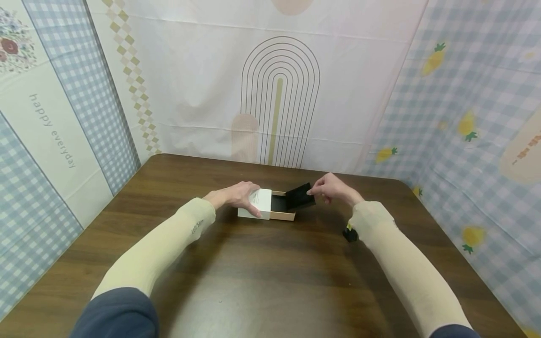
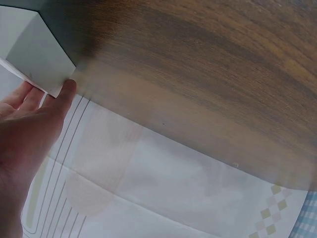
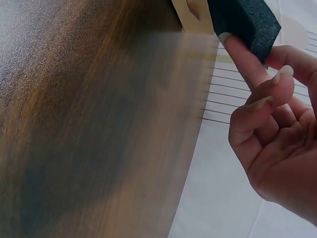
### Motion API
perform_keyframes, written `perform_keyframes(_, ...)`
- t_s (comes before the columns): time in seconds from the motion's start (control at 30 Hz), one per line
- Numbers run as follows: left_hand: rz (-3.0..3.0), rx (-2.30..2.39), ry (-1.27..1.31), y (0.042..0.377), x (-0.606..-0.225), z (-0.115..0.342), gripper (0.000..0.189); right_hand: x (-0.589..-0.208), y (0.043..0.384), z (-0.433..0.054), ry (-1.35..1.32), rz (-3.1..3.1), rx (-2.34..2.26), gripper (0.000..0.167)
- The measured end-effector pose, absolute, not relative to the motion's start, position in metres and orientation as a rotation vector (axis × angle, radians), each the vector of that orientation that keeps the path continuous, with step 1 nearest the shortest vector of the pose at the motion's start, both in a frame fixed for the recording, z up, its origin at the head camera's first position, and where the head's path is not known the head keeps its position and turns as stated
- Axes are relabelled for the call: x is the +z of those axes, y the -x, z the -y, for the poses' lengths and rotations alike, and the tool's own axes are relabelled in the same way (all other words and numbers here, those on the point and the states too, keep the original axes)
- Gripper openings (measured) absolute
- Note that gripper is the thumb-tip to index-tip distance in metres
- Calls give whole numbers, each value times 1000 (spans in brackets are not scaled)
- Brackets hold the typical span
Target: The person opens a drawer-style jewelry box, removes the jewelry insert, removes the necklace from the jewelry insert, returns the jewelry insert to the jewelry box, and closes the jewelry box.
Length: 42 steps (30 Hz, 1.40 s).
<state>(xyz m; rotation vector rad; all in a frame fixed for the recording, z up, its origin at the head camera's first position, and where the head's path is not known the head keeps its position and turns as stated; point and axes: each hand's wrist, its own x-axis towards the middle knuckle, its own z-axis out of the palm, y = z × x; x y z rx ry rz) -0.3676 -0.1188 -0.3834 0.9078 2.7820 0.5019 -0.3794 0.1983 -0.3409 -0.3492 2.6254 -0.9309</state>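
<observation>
A white box sleeve (image 1: 260,203) lies on the table with a tan cardboard drawer (image 1: 282,216) sticking out of its right side. My left hand (image 1: 243,195) grips the sleeve, thumb at the near side and fingers over the far side; in the left wrist view the hand (image 2: 37,119) holds the box's white end (image 2: 42,54). Black lining shows inside the drawer. My right hand (image 1: 331,188) pinches the edge of a black foam pad (image 1: 300,196), which tilts up out of the drawer. In the right wrist view, thumb and forefinger hold the pad (image 3: 252,29) by its corner.
A small black object with a yellow mark (image 1: 350,233) lies on the brown wooden table (image 1: 262,272) beside my right forearm. Patterned cloth (image 1: 194,84) hangs behind the table's far edge, with checked cloth on both sides.
</observation>
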Motion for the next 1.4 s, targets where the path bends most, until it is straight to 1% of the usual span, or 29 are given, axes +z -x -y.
perform_keyframes(0.17, -2774, 510, -901, 368, -383, 118, 91, -341, 379, -195, 345, -2638, -915, 19)
perform_keyframes(0.4, -2783, 511, -906, 368, -384, 119, 88, -341, 379, -187, 364, -2660, -901, 17)
perform_keyframes(0.73, -2779, 523, -901, 368, -385, 119, 92, -339, 376, -179, 394, -2676, -889, 14)
perform_keyframes(1.4, -2773, 536, -881, 367, -384, 119, 93, -344, 377, -168, 453, -2718, -831, 15)
